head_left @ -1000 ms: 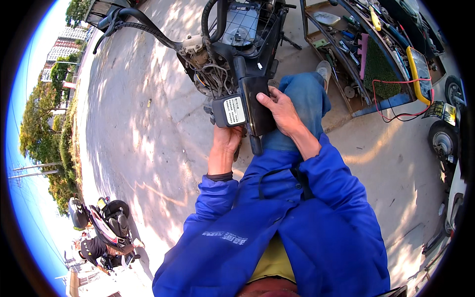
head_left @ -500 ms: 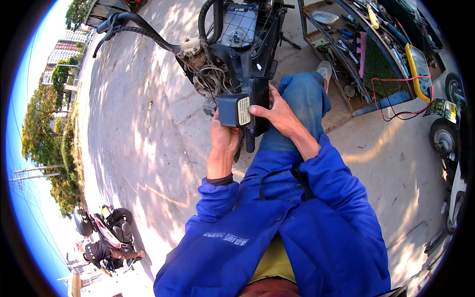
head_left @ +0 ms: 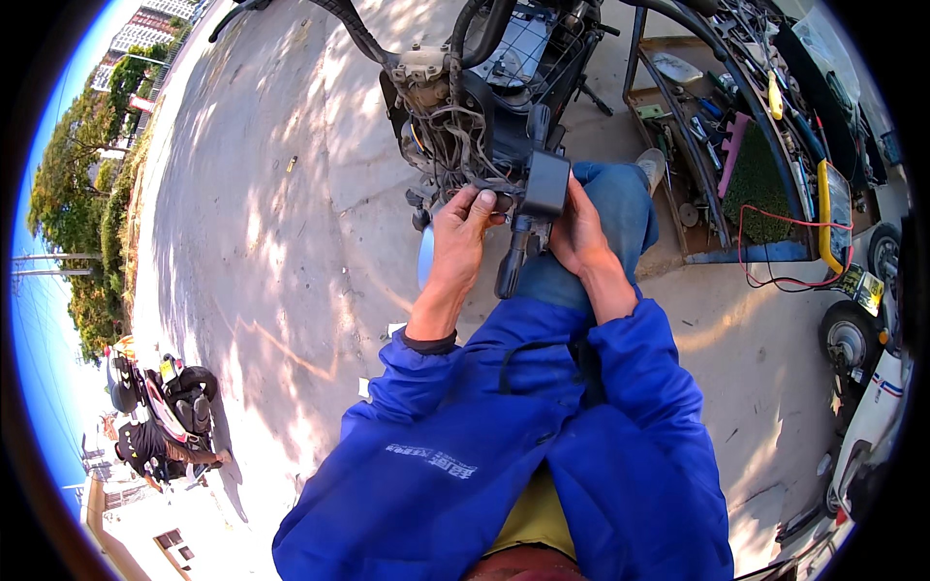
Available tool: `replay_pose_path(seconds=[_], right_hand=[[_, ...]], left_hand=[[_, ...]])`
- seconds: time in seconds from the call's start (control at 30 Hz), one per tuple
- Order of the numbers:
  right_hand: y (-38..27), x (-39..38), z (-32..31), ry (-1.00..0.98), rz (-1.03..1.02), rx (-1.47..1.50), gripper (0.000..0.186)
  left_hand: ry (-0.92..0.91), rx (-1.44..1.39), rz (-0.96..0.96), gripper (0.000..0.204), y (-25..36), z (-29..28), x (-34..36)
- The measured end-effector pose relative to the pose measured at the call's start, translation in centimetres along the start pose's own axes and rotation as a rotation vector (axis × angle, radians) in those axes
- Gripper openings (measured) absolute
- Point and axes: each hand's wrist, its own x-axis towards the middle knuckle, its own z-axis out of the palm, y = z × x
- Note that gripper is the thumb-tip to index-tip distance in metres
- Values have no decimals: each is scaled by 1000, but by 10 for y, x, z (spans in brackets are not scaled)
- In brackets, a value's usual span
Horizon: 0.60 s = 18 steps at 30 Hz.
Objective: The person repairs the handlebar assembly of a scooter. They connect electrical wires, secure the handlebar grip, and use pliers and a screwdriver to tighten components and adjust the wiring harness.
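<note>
In front of me stands a partly stripped two-wheeler [head_left: 426, 87] with its front wiring exposed. My left hand [head_left: 460, 237] is closed at the wire bundle [head_left: 460, 145], thumb and fingers pinching a dark cable end or connector [head_left: 499, 203]. My right hand [head_left: 584, 237] grips a dark plastic box [head_left: 547, 184] from its right side; most of its fingers are hidden behind the box. Below the box, a black grip-like bar [head_left: 511, 266] points down toward my lap. A blue rounded surface [head_left: 425, 254] shows partly behind my left wrist.
An open tool tray [head_left: 668, 145] at the right holds several hand tools and a green mat [head_left: 759, 198]. On its corner is a yellow-framed meter [head_left: 834, 218] with red and black leads. Another two-wheeler [head_left: 862, 387] stands far right. At lower left, a person [head_left: 145, 441] is beside a scooter [head_left: 174, 402].
The box has moved right and up and turned, so its pale label no longer shows. My left hand has let go of it and moved to the wiring. The whole view has shifted.
</note>
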Motion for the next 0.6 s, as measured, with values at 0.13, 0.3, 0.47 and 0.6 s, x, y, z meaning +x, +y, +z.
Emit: replay_pose_path(seconds=[0.13, 0.3, 0.47, 0.6], right_hand=[[-7, -4, 9, 62, 6, 6, 70], [-6, 0, -6, -69, 33, 139, 75], [-8, 2, 2, -79, 72, 210, 74], [-7, 6, 1, -83, 117, 253, 67]], left_hand=[[27, 50, -3, 21, -3, 3, 2], [28, 67, -3, 21, 1, 8, 1], [13, 96, 5, 22, -2, 7, 1], [28, 95, -3, 21, 1, 7, 1]])
